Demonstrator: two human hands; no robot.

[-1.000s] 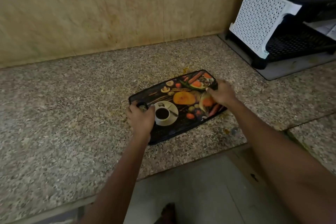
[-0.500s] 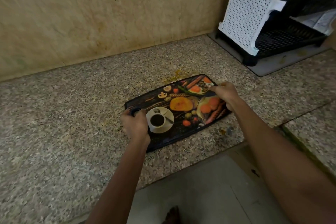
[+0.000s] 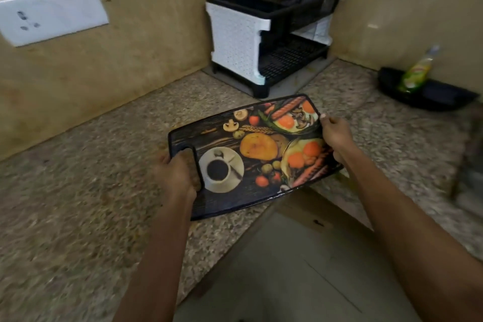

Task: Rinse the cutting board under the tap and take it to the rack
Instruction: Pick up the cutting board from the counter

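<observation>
The cutting board [image 3: 251,154] is dark with printed food pictures and a coffee cup. It is lifted off the speckled counter [image 3: 78,191] and hangs over the counter's inner corner, roughly flat. My left hand [image 3: 176,175] grips its handle slot at the left end. My right hand [image 3: 335,136] pinches the right end, thumb on top. The black and white dish rack [image 3: 264,36] stands in the wall corner behind the board. No tap is in view.
A green dish-soap bottle [image 3: 415,72] lies in a black tray [image 3: 431,95] at the right by the wall. White socket plates [image 3: 52,14] are on the walls. The floor [image 3: 300,269] shows below the counter's edge.
The board was lying on the counter under both hands; now it is lifted off and held in the air. The view has swung right, bringing the rack towards the centre.
</observation>
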